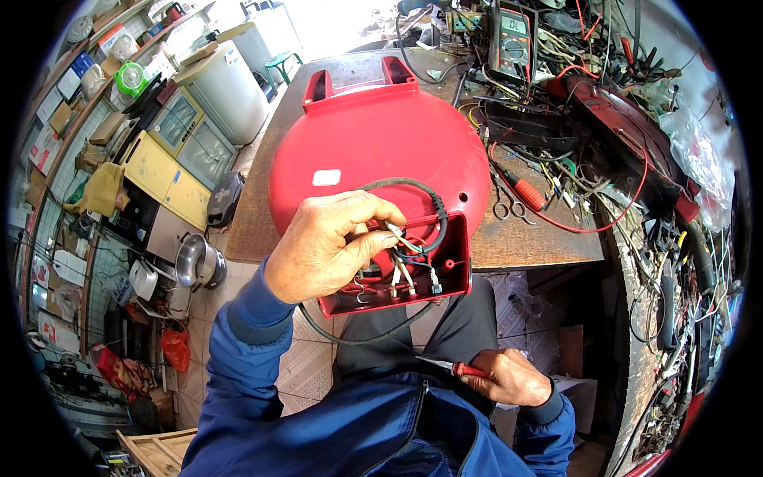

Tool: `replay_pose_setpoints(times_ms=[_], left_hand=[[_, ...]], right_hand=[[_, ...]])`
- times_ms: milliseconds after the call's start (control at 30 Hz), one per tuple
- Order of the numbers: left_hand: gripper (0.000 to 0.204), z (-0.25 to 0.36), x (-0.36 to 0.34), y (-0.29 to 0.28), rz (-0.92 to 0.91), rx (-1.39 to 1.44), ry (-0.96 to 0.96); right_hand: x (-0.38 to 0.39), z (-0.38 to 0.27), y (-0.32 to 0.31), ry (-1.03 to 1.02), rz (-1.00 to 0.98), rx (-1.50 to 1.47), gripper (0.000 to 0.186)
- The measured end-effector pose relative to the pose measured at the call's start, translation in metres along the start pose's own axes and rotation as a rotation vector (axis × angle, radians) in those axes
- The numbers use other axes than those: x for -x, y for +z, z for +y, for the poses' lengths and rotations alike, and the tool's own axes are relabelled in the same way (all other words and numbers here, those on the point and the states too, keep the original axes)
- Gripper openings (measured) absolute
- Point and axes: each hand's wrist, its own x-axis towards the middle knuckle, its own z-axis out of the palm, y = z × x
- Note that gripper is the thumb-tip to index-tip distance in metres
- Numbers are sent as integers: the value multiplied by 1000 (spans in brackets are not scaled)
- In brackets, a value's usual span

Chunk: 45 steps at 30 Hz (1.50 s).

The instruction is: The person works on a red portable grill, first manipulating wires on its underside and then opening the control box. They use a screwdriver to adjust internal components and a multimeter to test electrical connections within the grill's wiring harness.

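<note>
A round red appliance housing (381,143) lies on the wooden bench, its open box-shaped compartment (462,258) toward me. Inside the compartment are several wires with white and metal terminals (435,280). My left hand (322,242) pinches a wire end with a whitish connector (394,230) between thumb and forefinger, just above the compartment. A black power cord (433,199) loops over the housing and hangs below it. Low over my lap, my right hand (509,375) is closed round red-handled needle-nose pliers (459,369), tips pointing left. Its fingers are partly hidden.
Scissors (509,203) and a red test probe (526,193) lie on the bench, right of the housing. Behind them stand a multimeter (511,44) and tangled cables. To the left, a metal pot (195,258) sits low, near yellow cabinets (163,179).
</note>
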Motion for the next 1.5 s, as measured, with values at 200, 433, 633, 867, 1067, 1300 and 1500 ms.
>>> replay_pose_setpoints(times_ms=[200, 433, 633, 867, 1067, 1300, 1500], left_hand=[[17, 4, 0, 0, 6, -4, -3], [18, 2, 0, 0, 7, -17, -5], [18, 3, 1, -1, 4, -25, -30], [20, 9, 1, -2, -13, 11, -57], [20, 6, 1, -2, -14, 18, -55], [21, 7, 2, -2, -18, 24, -43], [21, 6, 2, -4, -41, 8, -34]], right_hand=[[0, 1, 2, 1, 8, -14, 32], [0, 3, 4, 3, 5, -3, 31], [0, -1, 2, -4, 20, -20, 29], [-1, -8, 0, 27, 21, -58, 29], [-1, -6, 4, 58, 8, -53, 31], [-3, -7, 4, 52, 10, -58, 33], [-4, -5, 6, 30, 24, -72, 33]])
